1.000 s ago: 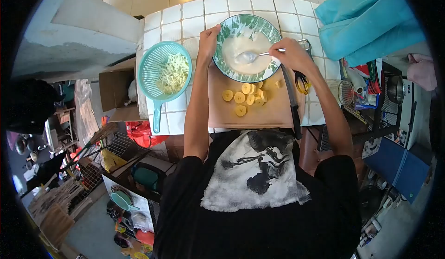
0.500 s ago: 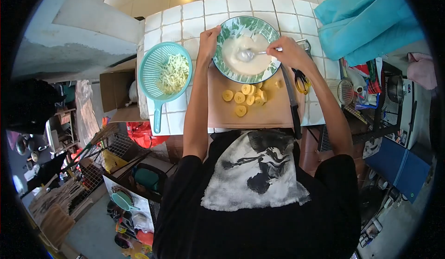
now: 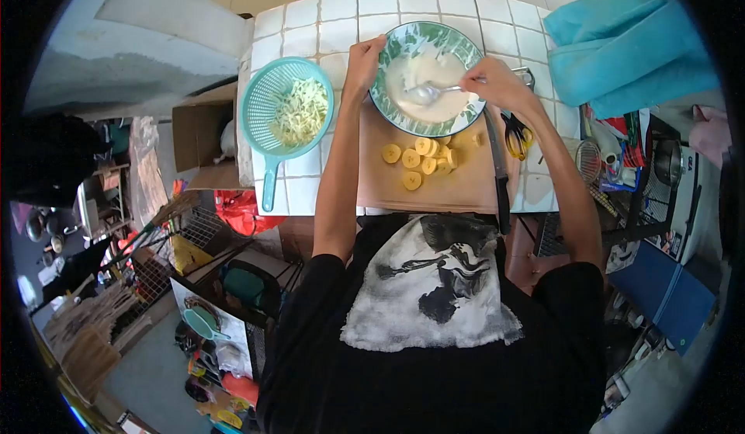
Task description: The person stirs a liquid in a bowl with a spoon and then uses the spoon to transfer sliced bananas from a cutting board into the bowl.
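Note:
A green-and-white enamel bowl (image 3: 400,46) holds a pale, creamy batter (image 3: 438,73). My left hand (image 3: 365,65) grips the bowl's left rim. In my right hand (image 3: 497,85) is the handle of a metal spoon (image 3: 424,94), its head dipped in the batter. Just below the bowl, round yellow banana slices (image 3: 412,180) lie on a tan cutting board (image 3: 388,193), part of which the bowl covers. A black-handled knife (image 3: 499,166) rests along the board's right side, blade pointing away from me.
To the left sits a turquoise colander (image 3: 254,116) with shredded cabbage (image 3: 303,112). Scissors (image 3: 515,135) with yellow-and-black handles lie right of the knife. A turquoise cloth (image 3: 621,46) drapes over the far right corner of the white tiled table (image 3: 380,1).
The spoon's head has shifted within the batter toward the bowl's near side. My left hand stays on the rim. The whole view has swung slightly.

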`<action>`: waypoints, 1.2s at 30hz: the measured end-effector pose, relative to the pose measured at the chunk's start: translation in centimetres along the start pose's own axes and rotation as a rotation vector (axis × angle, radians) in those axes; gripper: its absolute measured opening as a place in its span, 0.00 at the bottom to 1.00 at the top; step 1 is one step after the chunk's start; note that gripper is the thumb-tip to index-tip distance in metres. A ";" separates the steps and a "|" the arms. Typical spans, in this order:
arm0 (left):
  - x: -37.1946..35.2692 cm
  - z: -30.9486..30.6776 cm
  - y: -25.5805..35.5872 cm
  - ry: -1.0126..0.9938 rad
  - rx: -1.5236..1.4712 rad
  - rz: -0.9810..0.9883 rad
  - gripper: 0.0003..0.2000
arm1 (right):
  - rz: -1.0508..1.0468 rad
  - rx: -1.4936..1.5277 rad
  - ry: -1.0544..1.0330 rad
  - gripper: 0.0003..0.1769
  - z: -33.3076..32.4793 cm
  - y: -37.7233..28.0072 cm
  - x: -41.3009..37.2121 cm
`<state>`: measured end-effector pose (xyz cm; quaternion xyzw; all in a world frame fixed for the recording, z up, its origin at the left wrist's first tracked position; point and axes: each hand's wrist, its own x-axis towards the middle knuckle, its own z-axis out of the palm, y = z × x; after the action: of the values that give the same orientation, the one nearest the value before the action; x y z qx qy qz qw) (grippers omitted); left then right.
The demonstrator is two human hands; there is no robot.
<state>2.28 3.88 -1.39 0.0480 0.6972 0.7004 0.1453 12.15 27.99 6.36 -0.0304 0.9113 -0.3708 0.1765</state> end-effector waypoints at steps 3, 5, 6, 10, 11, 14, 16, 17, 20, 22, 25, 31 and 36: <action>0.1 0.3 -0.1 -0.009 -0.061 -0.020 0.17 | 0.037 0.016 0.073 0.13 -1.2 0.8 -1.3; 0.1 0.6 0.0 -0.017 -0.069 -0.031 0.17 | -0.041 0.031 0.201 0.13 -1.0 1.9 0.0; 0.1 0.4 0.1 -0.015 -0.071 -0.041 0.17 | -0.010 0.043 0.206 0.13 -0.7 1.8 0.9; 0.4 0.4 -0.5 -0.010 -0.073 -0.045 0.17 | 0.034 -0.016 0.089 0.14 0.0 -0.6 0.0; 0.4 0.4 -0.5 -0.009 -0.058 -0.039 0.17 | 0.018 -0.075 0.006 0.14 -0.1 -1.2 -0.5; -0.1 0.0 -0.2 0.004 -0.071 -0.047 0.17 | -0.036 -0.112 0.154 0.14 -1.2 0.5 -0.7; -0.1 0.4 0.0 -0.016 -0.098 -0.050 0.17 | 0.088 -0.106 0.168 0.15 -2.5 -0.2 0.2; -0.2 0.4 0.1 -0.001 -0.077 -0.059 0.17 | 0.093 -0.104 0.177 0.15 -1.8 -0.4 0.7; 0.2 0.3 -0.3 0.004 -0.067 -0.048 0.17 | -0.020 -0.021 0.195 0.14 0.4 -1.0 1.2; 0.3 0.1 -0.7 0.011 -0.084 -0.034 0.17 | -0.055 -0.078 0.145 0.14 0.0 -0.6 0.0; 0.2 0.0 -0.8 0.004 -0.109 -0.029 0.17 | -0.074 -0.127 0.037 0.14 -1.3 0.3 -0.1; 0.1 0.3 -0.2 -0.015 -0.141 -0.043 0.17 | -0.073 -0.075 0.041 0.13 0.8 -1.6 0.8; -0.2 0.4 0.3 0.003 -0.113 -0.043 0.16 | 0.084 -0.014 0.130 0.13 -0.6 -2.4 0.0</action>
<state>2.50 4.21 -1.09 0.0240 0.6574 0.7356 0.1618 11.76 26.66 8.43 0.0306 0.9239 -0.3577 0.1319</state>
